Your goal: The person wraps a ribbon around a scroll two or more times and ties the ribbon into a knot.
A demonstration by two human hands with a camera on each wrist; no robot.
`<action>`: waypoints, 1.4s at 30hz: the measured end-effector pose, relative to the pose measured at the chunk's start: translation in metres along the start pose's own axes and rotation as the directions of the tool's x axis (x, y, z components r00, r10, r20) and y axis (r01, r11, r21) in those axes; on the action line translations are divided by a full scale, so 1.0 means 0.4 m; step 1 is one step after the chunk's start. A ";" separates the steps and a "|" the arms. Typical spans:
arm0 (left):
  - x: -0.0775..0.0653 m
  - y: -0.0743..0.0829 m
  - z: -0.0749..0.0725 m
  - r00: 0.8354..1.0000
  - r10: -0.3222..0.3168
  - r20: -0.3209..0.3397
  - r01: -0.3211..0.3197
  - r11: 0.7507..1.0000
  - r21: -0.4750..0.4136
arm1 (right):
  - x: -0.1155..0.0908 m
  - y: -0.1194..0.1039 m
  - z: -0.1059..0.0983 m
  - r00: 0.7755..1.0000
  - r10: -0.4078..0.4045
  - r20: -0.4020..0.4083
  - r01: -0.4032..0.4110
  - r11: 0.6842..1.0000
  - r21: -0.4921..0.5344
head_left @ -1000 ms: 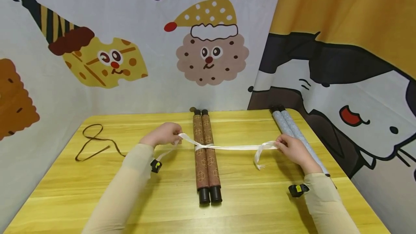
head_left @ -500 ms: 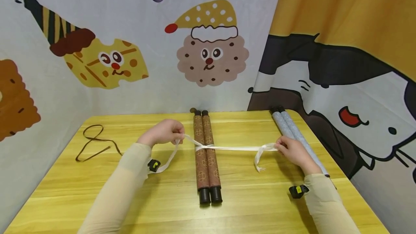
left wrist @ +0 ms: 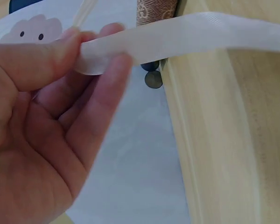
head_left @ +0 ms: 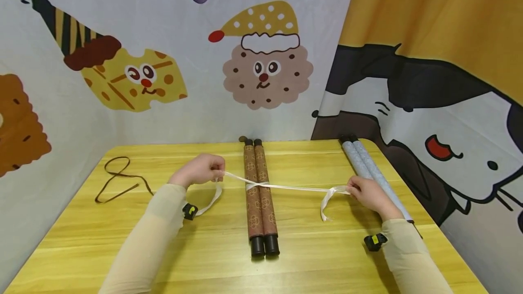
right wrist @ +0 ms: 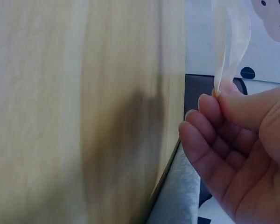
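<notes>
Two brown patterned scrolls (head_left: 254,214) with black end knobs lie side by side on the wooden table (head_left: 314,257). A white ribbon (head_left: 296,188) passes around both and crosses on top of them. To the left of the scrolls, my left hand (head_left: 200,169) pinches one end of it between thumb and fingers; the loose tail (left wrist: 191,35) trails past the fingers in the left wrist view. On the right, my right hand (head_left: 369,194) pinches the other end, with a short tail hanging down. The ribbon runs taut between both hands.
A thin dark brown cord (head_left: 122,175) lies loosely curved on the table's left side. Along the right side rest two light blue-grey rolls (head_left: 367,162) with dark ends, partly behind my right hand. A cartoon-printed cloth (head_left: 175,126) stands behind the table.
My left hand has shifted slightly left, its ribbon drawn straighter and narrower, with the tail now hanging in a curve below. The right hand has dropped slightly, still pinching its end.
</notes>
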State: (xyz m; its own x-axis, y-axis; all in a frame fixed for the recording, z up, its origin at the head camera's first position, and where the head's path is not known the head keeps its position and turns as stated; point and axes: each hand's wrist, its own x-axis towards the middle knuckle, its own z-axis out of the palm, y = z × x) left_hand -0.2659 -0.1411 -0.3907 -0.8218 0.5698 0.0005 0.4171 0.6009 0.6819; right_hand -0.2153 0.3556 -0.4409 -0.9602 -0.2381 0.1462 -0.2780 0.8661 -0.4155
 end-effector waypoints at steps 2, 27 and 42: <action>0.002 0.003 0.008 0.998 0.024 -0.057 -0.024 1.000 0.013 | 0.004 -0.006 -0.007 0.998 0.058 0.027 -0.059 0.996 0.060; -0.012 0.070 0.132 0.909 0.233 -0.346 -0.288 0.951 -0.116 | 0.282 -0.198 -0.078 0.958 0.209 0.196 -0.186 -0.064 0.980; -0.028 0.058 0.157 0.897 0.268 -0.352 -0.321 0.942 -0.100 | 0.420 -0.568 0.050 0.917 -0.345 0.203 0.162 0.784 0.599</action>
State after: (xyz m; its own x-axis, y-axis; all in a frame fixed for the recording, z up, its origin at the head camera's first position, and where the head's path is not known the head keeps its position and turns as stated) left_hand -0.2227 -0.0985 -0.4209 -0.7620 0.4743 0.4409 0.6177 0.3276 0.7150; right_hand -0.3139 0.1101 -0.3401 -0.7898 -0.6059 0.0953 -0.3904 0.3767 -0.8400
